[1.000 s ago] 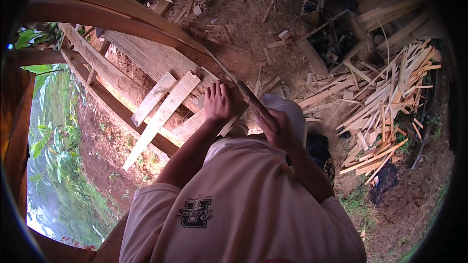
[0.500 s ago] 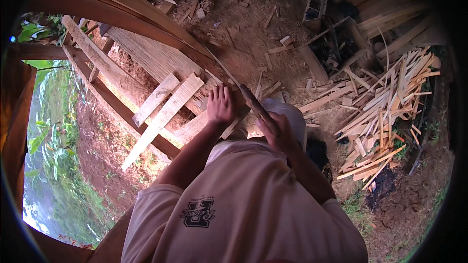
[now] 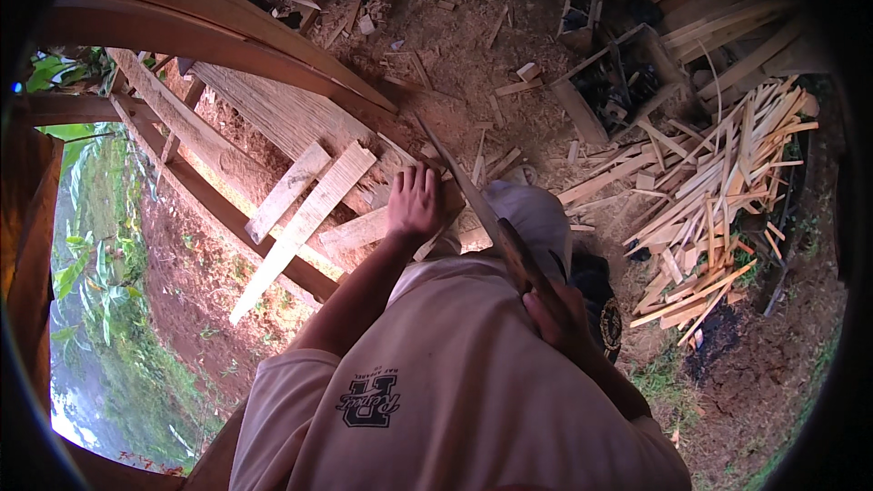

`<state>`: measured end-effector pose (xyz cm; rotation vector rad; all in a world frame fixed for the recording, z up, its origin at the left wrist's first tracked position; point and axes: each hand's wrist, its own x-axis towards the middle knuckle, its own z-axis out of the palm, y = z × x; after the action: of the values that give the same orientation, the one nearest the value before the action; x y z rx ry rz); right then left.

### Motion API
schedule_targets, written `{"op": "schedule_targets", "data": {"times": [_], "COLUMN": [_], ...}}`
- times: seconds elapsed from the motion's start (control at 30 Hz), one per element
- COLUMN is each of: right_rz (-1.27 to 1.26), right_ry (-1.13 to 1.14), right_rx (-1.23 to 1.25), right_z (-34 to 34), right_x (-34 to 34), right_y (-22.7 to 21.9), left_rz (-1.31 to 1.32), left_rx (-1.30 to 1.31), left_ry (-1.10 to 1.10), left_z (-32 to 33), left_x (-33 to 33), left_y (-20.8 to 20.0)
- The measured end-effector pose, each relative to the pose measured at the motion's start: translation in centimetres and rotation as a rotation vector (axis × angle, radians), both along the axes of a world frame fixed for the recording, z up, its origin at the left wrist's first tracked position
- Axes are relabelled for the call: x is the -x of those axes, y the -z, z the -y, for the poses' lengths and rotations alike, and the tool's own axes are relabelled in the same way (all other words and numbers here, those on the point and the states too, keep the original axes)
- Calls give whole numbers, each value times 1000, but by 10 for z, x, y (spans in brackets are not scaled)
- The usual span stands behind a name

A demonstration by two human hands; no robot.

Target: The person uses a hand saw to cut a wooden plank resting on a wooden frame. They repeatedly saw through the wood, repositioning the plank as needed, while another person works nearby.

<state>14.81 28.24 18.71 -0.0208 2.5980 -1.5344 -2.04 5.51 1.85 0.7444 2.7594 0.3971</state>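
My left hand presses down on a piece of wooden board, its fingers close together over the wood near the board's end. A handsaw with a long tapering blade and wooden handle is in my right hand, which is closed round the handle. The blade slants up and left past the board's end, its tip beyond my left hand. Whether the teeth touch the wood I cannot tell. My bent knee is just under the saw.
A wide plank and two short pale boards lie on a timber frame at left. A large beam crosses above them. On the right are a heap of thin wood strips and a wooden tool box. Offcuts litter the dirt floor.
My right hand has pulled the saw back toward my body, down and to the right, and more of the blade's broad side shows. My left hand stays in place on the board.
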Motion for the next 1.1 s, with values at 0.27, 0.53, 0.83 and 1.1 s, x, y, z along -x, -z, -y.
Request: {"op": "schedule_targets", "data": {"times": [0.27,0.53,0.83,1.1], "right_rz": [-129,4,79,252], "right_ry": [64,151,122,74], "right_rx": [-185,285,254,343], "right_z": [37,43,35,32], "right_x": [37,61,64,73], "right_y": [70,94,111,94], "left_rz": [-82,50,-76,-86], "left_rx": [-13,164,27,38], "left_ry": [6,-135,-159,-178], "left_z": [10,9,-4,1], "left_x": [-9,-2,5,2], "left_y": [28,19,18,26]}}
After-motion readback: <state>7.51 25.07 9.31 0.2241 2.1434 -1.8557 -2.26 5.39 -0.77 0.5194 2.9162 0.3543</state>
